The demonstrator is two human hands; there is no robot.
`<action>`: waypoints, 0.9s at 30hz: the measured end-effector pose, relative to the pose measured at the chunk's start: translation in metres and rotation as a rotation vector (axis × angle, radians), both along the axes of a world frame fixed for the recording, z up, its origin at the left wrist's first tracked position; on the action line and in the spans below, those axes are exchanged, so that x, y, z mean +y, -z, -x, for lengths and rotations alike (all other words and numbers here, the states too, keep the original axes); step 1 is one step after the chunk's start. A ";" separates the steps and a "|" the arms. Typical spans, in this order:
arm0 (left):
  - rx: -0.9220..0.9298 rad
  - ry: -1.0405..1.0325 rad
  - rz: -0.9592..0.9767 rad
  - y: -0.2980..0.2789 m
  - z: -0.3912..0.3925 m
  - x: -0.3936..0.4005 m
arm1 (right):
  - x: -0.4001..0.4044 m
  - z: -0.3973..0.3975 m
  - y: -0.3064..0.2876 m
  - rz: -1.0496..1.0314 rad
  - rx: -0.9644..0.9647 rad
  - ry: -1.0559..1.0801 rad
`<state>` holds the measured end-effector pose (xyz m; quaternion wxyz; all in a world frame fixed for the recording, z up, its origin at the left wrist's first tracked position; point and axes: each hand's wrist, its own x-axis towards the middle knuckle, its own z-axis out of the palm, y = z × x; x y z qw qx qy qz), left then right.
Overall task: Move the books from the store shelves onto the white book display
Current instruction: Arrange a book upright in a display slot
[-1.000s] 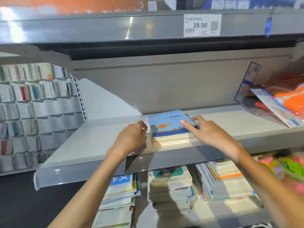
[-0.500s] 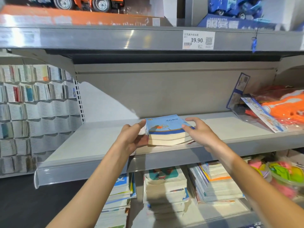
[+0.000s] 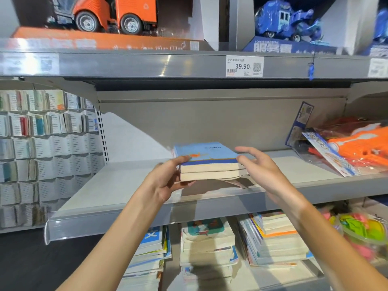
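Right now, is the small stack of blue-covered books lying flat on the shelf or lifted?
Lifted at its near end: the left hand holds the stack from below, with shadow beneath.

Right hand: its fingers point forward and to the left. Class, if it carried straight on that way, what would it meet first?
Most likely the blue books: the right hand has its fingertips right at their right edge, though whether they already touch is unclear.
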<state>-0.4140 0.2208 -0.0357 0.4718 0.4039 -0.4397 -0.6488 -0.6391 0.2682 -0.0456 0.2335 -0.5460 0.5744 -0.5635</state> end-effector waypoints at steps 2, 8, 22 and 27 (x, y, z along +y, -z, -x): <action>0.022 -0.087 0.093 -0.005 -0.010 0.012 | 0.008 -0.001 0.004 -0.041 -0.065 -0.084; 0.089 -0.104 0.324 0.005 -0.042 0.061 | 0.032 -0.034 0.024 -0.104 -0.610 -0.533; -0.066 -0.232 0.423 0.062 -0.235 0.141 | 0.074 -0.226 0.064 -0.071 -0.514 -0.656; -0.114 -0.275 0.401 0.082 -0.345 0.170 | 0.084 -0.337 0.085 -0.140 -0.430 -0.667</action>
